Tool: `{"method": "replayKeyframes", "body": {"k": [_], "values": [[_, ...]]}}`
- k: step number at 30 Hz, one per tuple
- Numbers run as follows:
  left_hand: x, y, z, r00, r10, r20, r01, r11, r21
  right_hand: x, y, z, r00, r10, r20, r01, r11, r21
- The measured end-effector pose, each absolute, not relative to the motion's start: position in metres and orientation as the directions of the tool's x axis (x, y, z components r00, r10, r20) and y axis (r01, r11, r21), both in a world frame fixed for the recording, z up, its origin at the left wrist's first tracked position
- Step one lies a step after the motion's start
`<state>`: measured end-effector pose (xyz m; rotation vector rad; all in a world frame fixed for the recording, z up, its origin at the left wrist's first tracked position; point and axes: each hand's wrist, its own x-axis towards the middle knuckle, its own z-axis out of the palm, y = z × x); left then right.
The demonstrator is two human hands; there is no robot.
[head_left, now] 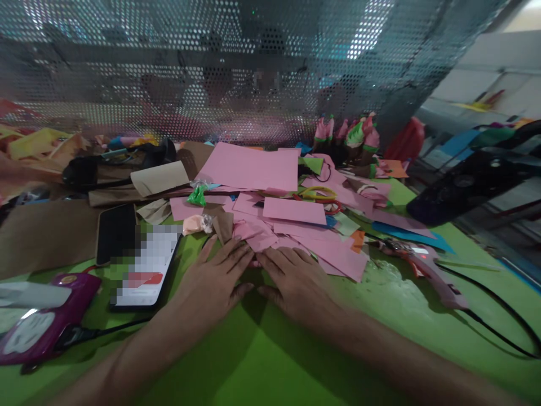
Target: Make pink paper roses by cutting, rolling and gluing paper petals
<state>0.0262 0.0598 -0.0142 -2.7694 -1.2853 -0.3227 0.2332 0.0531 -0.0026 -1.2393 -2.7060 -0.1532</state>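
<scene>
My left hand [217, 273] lies palm down with its fingers stretched toward the pile of pink paper. Beside it my right hand [293, 276] is also flat, fingertips on the near edge of the pink paper pieces [253, 232]. The two hands almost meet at the index fingers and thumbs. A bit of pink shows between them, but what lies under the fingers is hidden. Behind them are a larger pink sheet [253, 166] and a pink card [293, 211]. Close to my left fingers sits a small peach-coloured wrapped lump [193, 224].
A lit phone [156, 262], a dark phone [116, 231] and a purple device with a cable [63, 310] lie left. On the right is a corded pink glue gun [426, 268]. Yellow-handled scissors [316, 194] lie among paper. Pink and green paper cones [359, 135] stand behind, before a perforated metal panel [190, 67].
</scene>
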Motion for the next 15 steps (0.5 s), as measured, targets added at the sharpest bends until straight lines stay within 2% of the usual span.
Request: {"method": "replayKeyframes", "body": {"k": [11, 15], "values": [[0.024, 0.042, -0.017, 0.646, 0.709, 0.284, 0.745, -0.666, -0.031, 0.235, 0.039, -0.008, -0.670, 0.701, 0.246, 0.732, 0.678, 0.061], [0.026, 0.046, -0.016, 0.640, 0.727, 0.246, 0.755, -0.655, -0.028, 0.234, 0.042, -0.007, -0.671, 0.699, 0.247, 0.732, 0.677, 0.073]]}}
